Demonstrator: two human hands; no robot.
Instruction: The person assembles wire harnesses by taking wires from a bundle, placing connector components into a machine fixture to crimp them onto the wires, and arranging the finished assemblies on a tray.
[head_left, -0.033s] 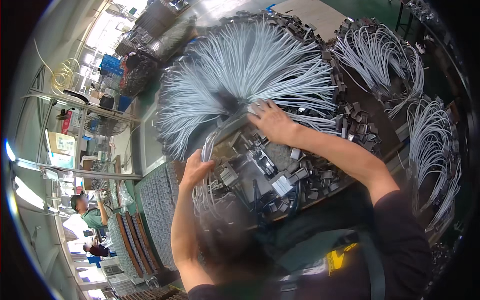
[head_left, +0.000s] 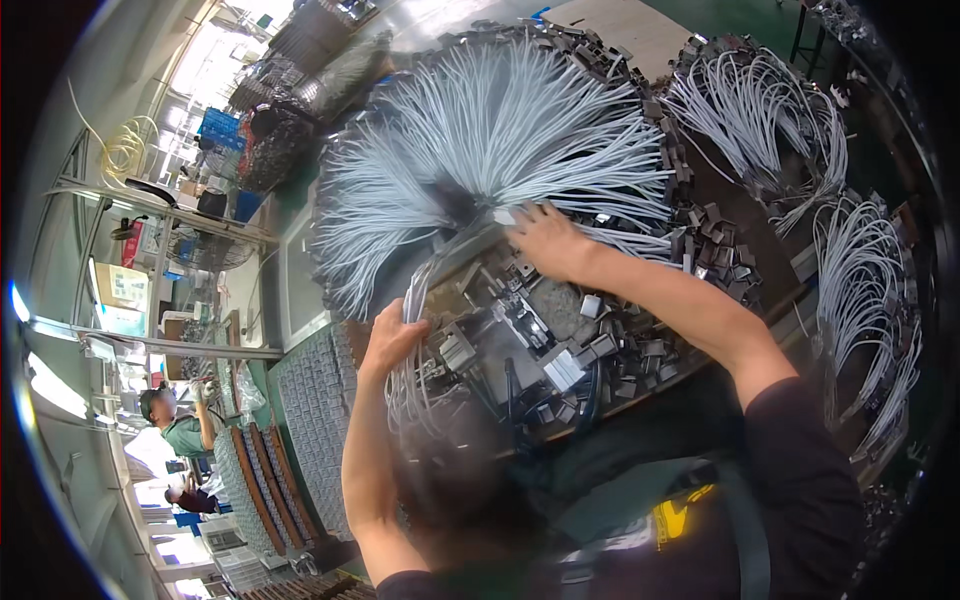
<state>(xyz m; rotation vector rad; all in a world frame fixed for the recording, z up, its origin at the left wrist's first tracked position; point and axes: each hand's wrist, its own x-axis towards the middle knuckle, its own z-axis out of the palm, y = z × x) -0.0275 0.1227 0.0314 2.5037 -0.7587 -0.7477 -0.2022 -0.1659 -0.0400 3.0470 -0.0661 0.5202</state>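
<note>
A large fan of white cables [head_left: 500,130] spreads over the workbench, with small metal connector shells around its outer edge. The cables gather to a narrow neck at the middle. From there a bundle of cable ends [head_left: 418,292] runs down toward me, and my left hand [head_left: 393,338] is closed around it. My right hand [head_left: 548,242] lies at the right of the neck, palm down with fingers stretched out, its fingertips beside a small pale patch at the gathered cables. Whether the fingertips press on the cables is hard to see.
Loose metal shells [head_left: 715,245] are strewn right of the fan. A small metal fixture [head_left: 525,325] stands on the bench before me. More cable bundles [head_left: 760,120] lie at the far right. Trays of grey parts [head_left: 315,410] stand at left. A co-worker [head_left: 183,430] is farther left.
My right hand has shifted slightly to the right, away from the cable neck, uncovering the pale patch there. My left hand stays in place on the bundle.
</note>
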